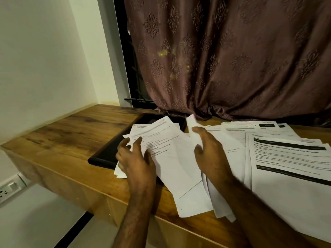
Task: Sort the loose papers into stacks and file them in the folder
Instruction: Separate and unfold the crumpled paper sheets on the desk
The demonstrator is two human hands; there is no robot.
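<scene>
Hands on sheaf | left hand [133,156] grips printed sheets [172,158] over black folder [105,153] | right hand [209,149] fingers spread loose, steadying edge | square corners before filing

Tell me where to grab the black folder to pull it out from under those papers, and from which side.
Take the black folder by its bare near-left corner, coming from the left. Papers and the left hand cover its right part, and the curtain crowds its far edge. It lies flat on the wooden desk, so pinching that raised rim seems easiest.

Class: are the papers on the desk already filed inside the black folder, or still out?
Out: papers lie spread over the desk, some overlapping the black folder.
</scene>
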